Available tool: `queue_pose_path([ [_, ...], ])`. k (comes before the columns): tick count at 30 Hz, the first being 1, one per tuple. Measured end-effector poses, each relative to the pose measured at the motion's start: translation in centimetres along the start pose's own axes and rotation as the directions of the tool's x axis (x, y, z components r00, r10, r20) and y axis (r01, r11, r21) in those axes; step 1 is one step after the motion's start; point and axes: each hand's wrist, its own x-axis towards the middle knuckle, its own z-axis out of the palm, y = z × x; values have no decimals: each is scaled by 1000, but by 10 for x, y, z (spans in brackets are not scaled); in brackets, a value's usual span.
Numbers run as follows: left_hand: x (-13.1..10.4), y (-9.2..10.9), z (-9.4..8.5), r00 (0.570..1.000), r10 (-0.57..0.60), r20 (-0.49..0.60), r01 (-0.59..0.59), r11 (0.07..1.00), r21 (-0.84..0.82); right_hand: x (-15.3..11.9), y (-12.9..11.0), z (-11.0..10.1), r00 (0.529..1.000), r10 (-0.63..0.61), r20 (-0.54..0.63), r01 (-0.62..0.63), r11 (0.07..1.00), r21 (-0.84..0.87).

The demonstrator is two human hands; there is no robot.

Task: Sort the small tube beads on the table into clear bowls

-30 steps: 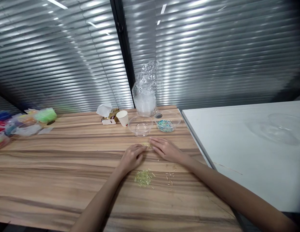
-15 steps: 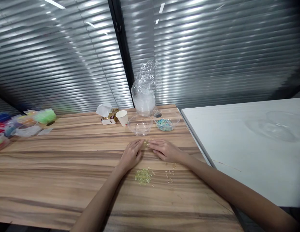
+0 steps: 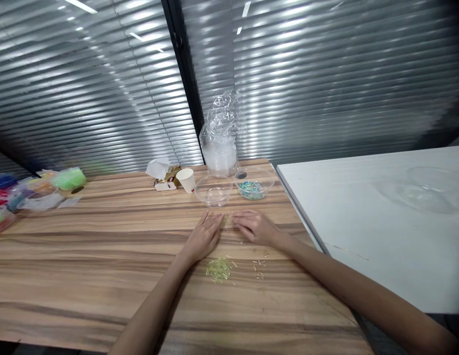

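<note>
A small bunch of pale yellow, tube-like beads (image 3: 227,220) lies on the wooden table between my two hands. My left hand (image 3: 204,237) rests palm down to the left of it, fingers stretched out and fingertips touching the edge of the bunch. From the right, my right hand (image 3: 256,228) reaches in with slightly bent fingers at the beads' other side; I see nothing held in it. Closer to me sits a larger yellow-green bead pile (image 3: 218,269). A few loose, paler beads (image 3: 259,268) are scattered right of that pile.
Beyond my hands stand a clear bowl (image 3: 213,196) and another clear bowl holding blue-green beads (image 3: 251,190). A paper cup (image 3: 186,180), tissue pack (image 3: 166,177) and bagged stack of containers (image 3: 221,153) are behind. Colourful bags (image 3: 37,190) lie far left; a white table (image 3: 363,222) adjoins at right.
My fingertips have drawn slightly apart around the small bunch, and the right fingers are a little more bent. The larger pile and the bowls stay where they were.
</note>
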Motion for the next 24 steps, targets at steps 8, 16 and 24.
queue_pose_path([
  [8,1,3,-2,1000,1,20,-1,1000,-3,-1,0,5,999,-14,42,16,998,-53],
  [16,2,8,-4,999,6,37,-5,999,-32,3,-3,3,988,-45,145,46,999,-4],
  [24,6,14,4,999,42,-3,-42,999,-35,4,-6,-1,985,-124,117,114,989,89],
])
